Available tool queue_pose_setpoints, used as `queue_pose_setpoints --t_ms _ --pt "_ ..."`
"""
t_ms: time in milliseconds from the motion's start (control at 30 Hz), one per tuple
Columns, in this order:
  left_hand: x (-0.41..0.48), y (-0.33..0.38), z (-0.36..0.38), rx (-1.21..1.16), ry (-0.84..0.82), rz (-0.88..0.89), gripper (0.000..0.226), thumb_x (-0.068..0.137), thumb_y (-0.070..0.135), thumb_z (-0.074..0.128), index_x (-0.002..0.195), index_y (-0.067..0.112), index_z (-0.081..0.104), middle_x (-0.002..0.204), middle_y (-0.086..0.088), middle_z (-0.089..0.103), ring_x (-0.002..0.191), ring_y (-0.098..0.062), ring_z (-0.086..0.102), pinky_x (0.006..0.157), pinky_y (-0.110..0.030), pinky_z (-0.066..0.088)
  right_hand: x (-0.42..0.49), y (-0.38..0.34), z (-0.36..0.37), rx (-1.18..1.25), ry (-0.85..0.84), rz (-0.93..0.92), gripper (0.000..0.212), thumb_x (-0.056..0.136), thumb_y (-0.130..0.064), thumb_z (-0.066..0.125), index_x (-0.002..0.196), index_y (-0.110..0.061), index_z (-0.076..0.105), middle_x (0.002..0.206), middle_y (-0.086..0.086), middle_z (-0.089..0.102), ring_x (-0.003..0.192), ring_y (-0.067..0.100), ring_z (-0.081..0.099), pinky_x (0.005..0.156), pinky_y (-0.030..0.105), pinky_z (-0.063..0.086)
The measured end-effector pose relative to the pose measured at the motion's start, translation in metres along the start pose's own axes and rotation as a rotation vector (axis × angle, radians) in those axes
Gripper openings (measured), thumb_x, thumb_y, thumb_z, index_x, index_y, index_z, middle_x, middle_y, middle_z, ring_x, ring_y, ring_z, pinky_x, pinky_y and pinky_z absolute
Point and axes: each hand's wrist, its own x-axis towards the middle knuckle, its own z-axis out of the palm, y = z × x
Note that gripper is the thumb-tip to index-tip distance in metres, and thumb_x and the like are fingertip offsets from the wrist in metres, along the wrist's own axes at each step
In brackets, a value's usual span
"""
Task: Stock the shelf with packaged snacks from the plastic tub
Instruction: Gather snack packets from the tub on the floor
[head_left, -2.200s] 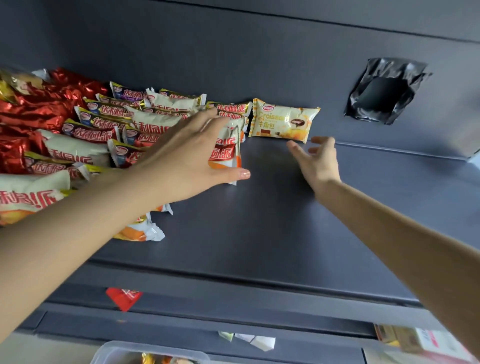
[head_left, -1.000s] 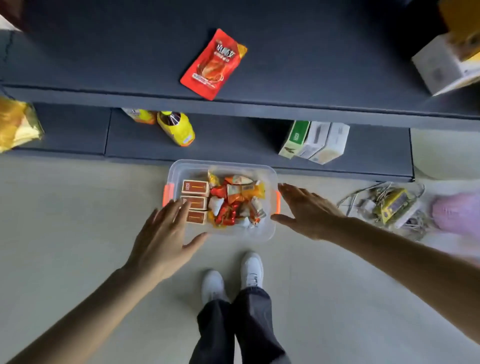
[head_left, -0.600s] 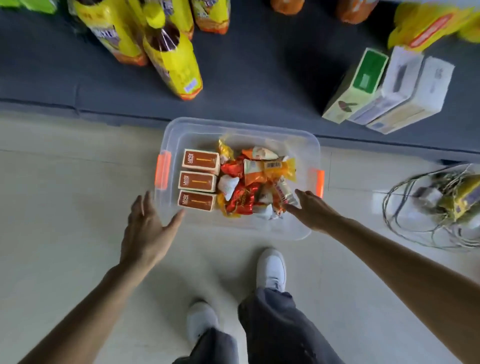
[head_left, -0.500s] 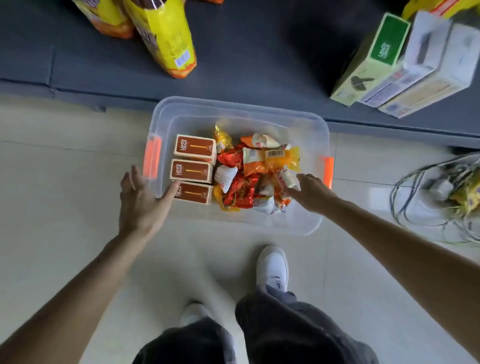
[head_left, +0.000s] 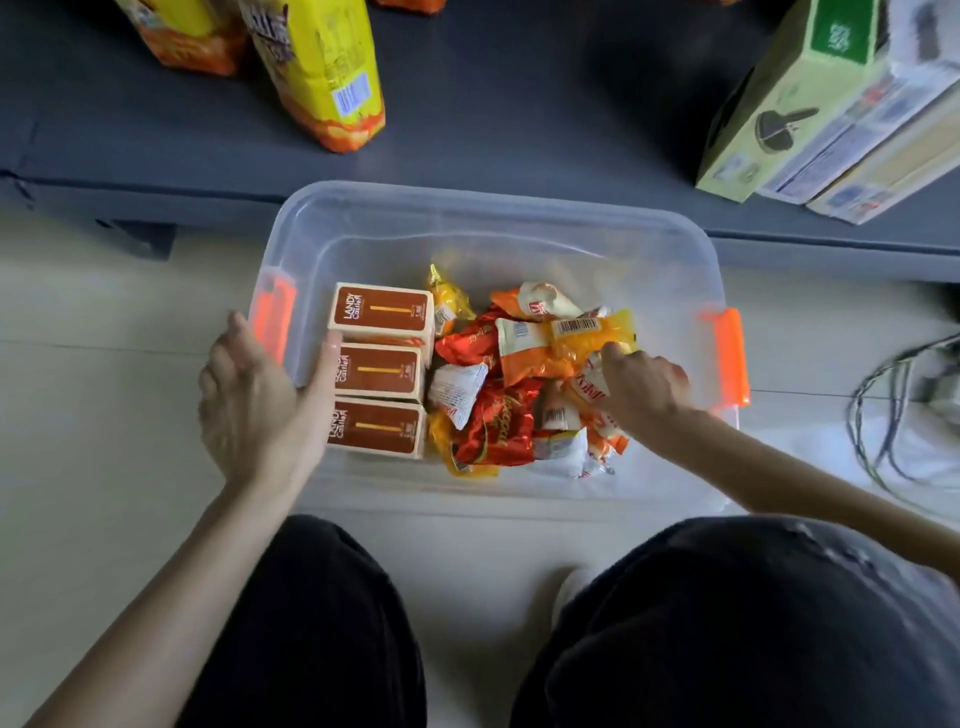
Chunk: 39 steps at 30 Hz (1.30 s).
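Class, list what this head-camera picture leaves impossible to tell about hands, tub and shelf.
Head view: how many snack packets the right hand grips; the pile buries its grip.
Head view: whether the left hand grips the tub rim; its back hides the palm.
Head view: yellow bags' tops; top edge cuts them off.
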Motion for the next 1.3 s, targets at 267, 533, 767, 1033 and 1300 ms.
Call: queue_pose_setpoints --t_ms 267,533,767,1033,1300 --pt "-0.043 0.029 -0.013 -0.463 -0.31 0.511 0.076 0.083 0.056 0.048 0.148 0.022 0.032 0.145 0.014 0.034 0.13 0.002 0.033 0.103 -0.012 0.026 -0.021 -0.012 -0.08 0.663 -0.146 -0.204 0.042 0.08 -0.03 0.075 0.118 -0.021 0.06 0.102 0.001 0.064 0.08 0.014 0.057 0.061 0.018 0.043" --pt "-0.034 0.028 -0.021 -1.004 -0.715 0.04 0.046 0.061 0.033 0.074 0.104 0.019 0.066 0.102 0.0 0.074 0.097 -0.017 0.07 0.078 -0.033 0.059 -0.029 -0.07 -0.109 1.112 -0.347 -0.462 0.047 0.073 -0.043 0.069 0.1 -0.006 0.06 0.089 0.007 0.071 0.081 0.018 0.069 0.071 0.028 0.056" --pt "-0.019 -0.028 -0.046 -1.143 -0.462 -0.103 0.037 0.064 0.019 0.07 0.101 0.016 0.064 0.095 0.001 0.075 0.089 -0.015 0.071 0.075 -0.029 0.059 0.026 -0.073 -0.033 0.645 -0.243 -0.174 0.028 0.087 -0.038 0.065 0.095 -0.011 0.065 0.1 0.01 0.069 0.085 0.024 0.067 0.08 0.038 0.057" --pt "-0.022 -0.044 -0.055 -1.233 -0.359 -0.22 0.025 0.075 0.011 0.065 0.099 0.01 0.066 0.091 0.001 0.076 0.09 -0.015 0.072 0.078 -0.031 0.059 0.03 -0.125 0.013 0.859 -0.252 0.082 0.038 0.086 -0.043 0.065 0.093 -0.007 0.056 0.079 0.003 0.053 0.07 0.017 0.053 0.06 0.025 0.045" --pt "-0.042 -0.024 -0.075 -1.301 -0.326 -0.365 0.015 0.086 0.003 0.061 0.097 0.012 0.066 0.088 -0.002 0.076 0.084 -0.019 0.073 0.071 -0.035 0.061 -0.004 -0.096 -0.019 1.355 -0.3 0.261 0.012 0.083 -0.01 0.071 0.082 -0.008 0.06 0.094 0.013 0.069 0.086 0.025 0.068 0.075 0.036 0.058"
